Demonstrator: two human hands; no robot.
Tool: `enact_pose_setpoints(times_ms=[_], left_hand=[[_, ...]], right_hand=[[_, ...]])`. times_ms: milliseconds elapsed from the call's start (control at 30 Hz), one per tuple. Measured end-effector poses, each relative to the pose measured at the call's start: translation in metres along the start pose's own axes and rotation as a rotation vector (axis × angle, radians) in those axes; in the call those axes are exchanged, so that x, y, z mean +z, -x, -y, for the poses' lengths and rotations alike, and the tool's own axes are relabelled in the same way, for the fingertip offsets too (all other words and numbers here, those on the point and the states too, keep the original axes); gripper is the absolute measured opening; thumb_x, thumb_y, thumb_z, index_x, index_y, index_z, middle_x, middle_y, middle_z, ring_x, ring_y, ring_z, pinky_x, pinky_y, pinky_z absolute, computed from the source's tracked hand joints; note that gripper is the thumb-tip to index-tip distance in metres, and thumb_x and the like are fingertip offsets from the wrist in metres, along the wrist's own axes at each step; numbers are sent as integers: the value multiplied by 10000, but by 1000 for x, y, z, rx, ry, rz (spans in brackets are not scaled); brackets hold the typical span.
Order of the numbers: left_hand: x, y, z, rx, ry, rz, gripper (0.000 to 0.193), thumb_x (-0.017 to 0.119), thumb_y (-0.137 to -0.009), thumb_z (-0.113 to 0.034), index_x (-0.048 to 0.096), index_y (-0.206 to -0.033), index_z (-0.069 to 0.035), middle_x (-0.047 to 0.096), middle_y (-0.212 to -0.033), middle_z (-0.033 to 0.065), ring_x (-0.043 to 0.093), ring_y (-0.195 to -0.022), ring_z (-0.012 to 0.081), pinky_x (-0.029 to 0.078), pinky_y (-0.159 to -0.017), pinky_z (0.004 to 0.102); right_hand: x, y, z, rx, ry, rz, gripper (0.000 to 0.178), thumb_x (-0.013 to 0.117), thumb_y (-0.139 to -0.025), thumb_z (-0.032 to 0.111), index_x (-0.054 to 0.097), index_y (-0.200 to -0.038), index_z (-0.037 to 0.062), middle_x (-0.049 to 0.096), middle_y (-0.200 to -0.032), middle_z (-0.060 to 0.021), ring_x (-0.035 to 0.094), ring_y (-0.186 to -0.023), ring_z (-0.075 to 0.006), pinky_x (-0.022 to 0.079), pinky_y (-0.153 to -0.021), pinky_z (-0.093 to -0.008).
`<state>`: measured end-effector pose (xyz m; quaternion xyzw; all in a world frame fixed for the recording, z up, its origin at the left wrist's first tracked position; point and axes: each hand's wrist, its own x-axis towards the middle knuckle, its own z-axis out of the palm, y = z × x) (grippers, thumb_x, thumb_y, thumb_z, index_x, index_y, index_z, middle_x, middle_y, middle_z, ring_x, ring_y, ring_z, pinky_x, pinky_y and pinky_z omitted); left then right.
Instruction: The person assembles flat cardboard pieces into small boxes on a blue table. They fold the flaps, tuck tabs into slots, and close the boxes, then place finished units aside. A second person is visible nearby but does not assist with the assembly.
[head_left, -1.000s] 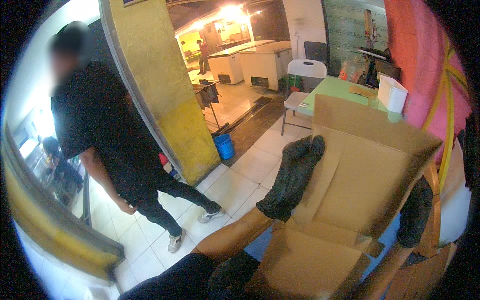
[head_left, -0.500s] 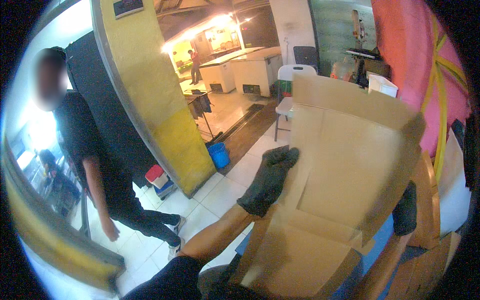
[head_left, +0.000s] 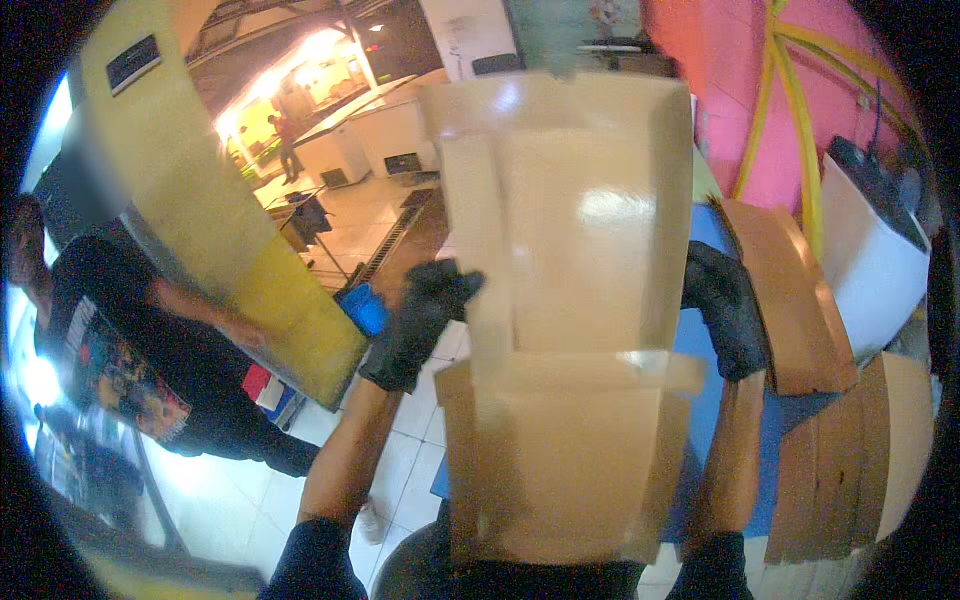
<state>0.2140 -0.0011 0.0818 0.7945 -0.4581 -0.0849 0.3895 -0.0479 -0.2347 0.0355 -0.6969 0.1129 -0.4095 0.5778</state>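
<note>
An unfolded brown cardboard box (head_left: pixel 590 240) stands up in front of me, its creased inner face toward me and its lower panel hanging near my body. My left hand (head_left: pixel 415 320), in a black glove, is closed on the box's left edge with the fingers curled. On the opposite edge, my right hand (head_left: pixel 725 315), gloved in black too, grips the cardboard; some of its fingers are hidden behind the panel. Under my right forearm lies a blue surface (head_left: pixel 735 420).
Stacked flat cardboard (head_left: pixel 785 290) lies to my right, with more cardboard pieces (head_left: pixel 830 460) nearer me. A person in dark clothes (head_left: pixel 130 330) is close on my left, beside a yellow pillar (head_left: pixel 250 230). On the floor are a blue bucket (head_left: pixel 363 310) and a red-lidded container (head_left: pixel 258 384).
My view has turned to the right. The cardboard has become more upright and centred, and both hands now hold its sides. The person on the left appears closer and leans toward the pillar.
</note>
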Motion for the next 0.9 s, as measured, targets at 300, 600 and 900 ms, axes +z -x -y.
enact_pose_setpoints(times_ms=[300, 600, 900], left_hand=[[-16, -17, 21, 120, 414, 224, 241, 678, -934, -256, 703, -981, -21, 701, -882, 63, 640, -754, 171, 522, -703, 311], [1, -37, 38, 267, -271, 117, 276, 674, -890, -310, 646, -853, -38, 625, -846, 111, 591, -904, 239, 459, -802, 415], [71, -59, 72, 510, -476, -73, 349, 628, -891, -169, 651, -1206, -21, 664, -1183, 205, 622, -1107, 325, 479, -995, 397]], right_hand=[[4, -5, 7, 19, 472, -11, 156, 695, -875, 169, 716, -924, 23, 653, -775, -31, 559, -739, -109, 473, -685, -314], [-14, -9, -1, 93, 298, 41, 123, 734, -839, 103, 710, -922, 16, 629, -782, 14, 531, -737, -90, 470, -666, -299], [-41, -27, -25, -121, 617, -236, 325, 749, -862, 319, 672, -851, 4, 643, -806, -68, 539, -786, -160, 481, -765, -344]])
